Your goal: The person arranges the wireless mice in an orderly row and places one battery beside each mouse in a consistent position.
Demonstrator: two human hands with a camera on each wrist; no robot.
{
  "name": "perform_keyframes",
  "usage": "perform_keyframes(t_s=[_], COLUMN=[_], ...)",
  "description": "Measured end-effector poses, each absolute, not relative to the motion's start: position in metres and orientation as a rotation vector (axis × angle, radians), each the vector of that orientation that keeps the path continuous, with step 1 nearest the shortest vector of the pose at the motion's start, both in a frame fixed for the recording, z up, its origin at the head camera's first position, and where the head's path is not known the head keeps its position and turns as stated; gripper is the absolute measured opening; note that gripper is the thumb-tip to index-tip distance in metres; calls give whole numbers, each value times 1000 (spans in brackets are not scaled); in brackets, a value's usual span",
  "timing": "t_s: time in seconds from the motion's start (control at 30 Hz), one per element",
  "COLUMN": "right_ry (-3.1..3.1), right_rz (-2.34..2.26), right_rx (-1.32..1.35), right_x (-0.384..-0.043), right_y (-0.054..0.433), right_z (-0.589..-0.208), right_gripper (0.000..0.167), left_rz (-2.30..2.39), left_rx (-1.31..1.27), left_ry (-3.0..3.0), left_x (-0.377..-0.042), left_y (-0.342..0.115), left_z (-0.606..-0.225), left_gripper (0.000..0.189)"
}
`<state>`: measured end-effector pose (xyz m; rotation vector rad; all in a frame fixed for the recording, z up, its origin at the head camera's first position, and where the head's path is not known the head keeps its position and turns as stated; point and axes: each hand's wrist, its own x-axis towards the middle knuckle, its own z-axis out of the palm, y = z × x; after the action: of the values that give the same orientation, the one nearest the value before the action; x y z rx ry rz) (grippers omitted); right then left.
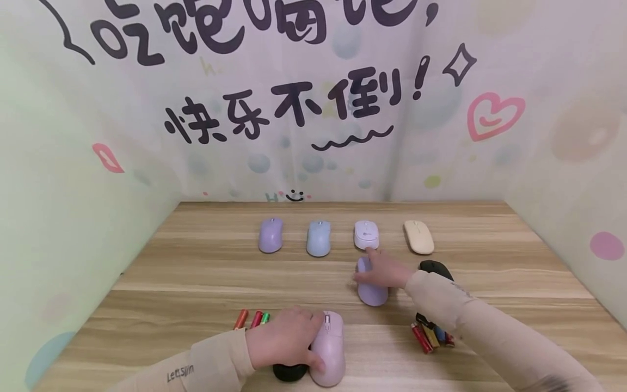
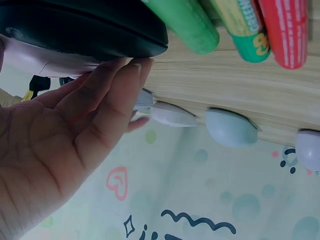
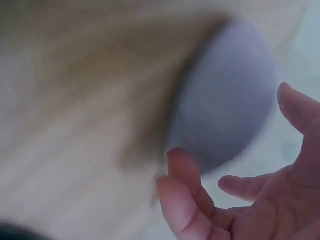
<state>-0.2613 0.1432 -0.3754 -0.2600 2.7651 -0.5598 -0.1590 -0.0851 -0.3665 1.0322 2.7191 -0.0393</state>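
My left hand (image 1: 286, 337) rests along the left side of a pink computer mouse (image 1: 329, 348) near the front, thumb and fingertips gripping it. A black mouse (image 1: 290, 372) lies beside it, partly under the hand; in the left wrist view the black mouse (image 2: 80, 25) overlaps the pink one (image 2: 47, 60). My right hand (image 1: 387, 269) reaches across the table and grips a lavender mouse (image 1: 373, 294) between thumb and fingers, one fingertip extending to the front of a white mouse. In the right wrist view the lavender mouse (image 3: 225, 100) is blurred between thumb and fingertips.
A back row holds a purple mouse (image 1: 271, 235), a light blue mouse (image 1: 319, 238), the white mouse (image 1: 366, 233) and a cream mouse (image 1: 419, 237). Another black mouse (image 1: 436, 268) is partly behind the right forearm. Batteries (image 1: 422, 337) lie below it; more batteries (image 1: 256, 319) lie by the left hand.
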Motion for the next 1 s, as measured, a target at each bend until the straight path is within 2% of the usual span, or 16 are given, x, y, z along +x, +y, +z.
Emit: perform_keyframes(t_s=[0.1,0.23,0.37,0.57,0.73,0.83,1.0], right_ry=[2793,2861,2926,3069,3110,3080,3009], right_rz=[-502,-370,-301,-248,-278,-340,-391], right_rx=[-279,-374,-443,-373,-358,-350,-287], right_x=[-252,-229,-210,-208,-217,-222,-231], right_y=[150,159,180,228,258,268,286], right_z=[-362,-352,-353,-361,-373,-381,-388], right_gripper=[80,70,59,49,55,65,80], left_rz=[-30,-24,35,46,36,-19,-25], left_rx=[1041,1026,977,904,852,829,775], left_ry=[2714,2728,2805,2907,2848,2809,2808], left_x=[-158,-155,-152,-153,-156,-158,-160], left_y=[-87,-90,-87,-78,-66,-57,-47], left_z=[-368,-369,-371,-375,-374,-373,-375], left_gripper=[82,81,72,63,69,73,71])
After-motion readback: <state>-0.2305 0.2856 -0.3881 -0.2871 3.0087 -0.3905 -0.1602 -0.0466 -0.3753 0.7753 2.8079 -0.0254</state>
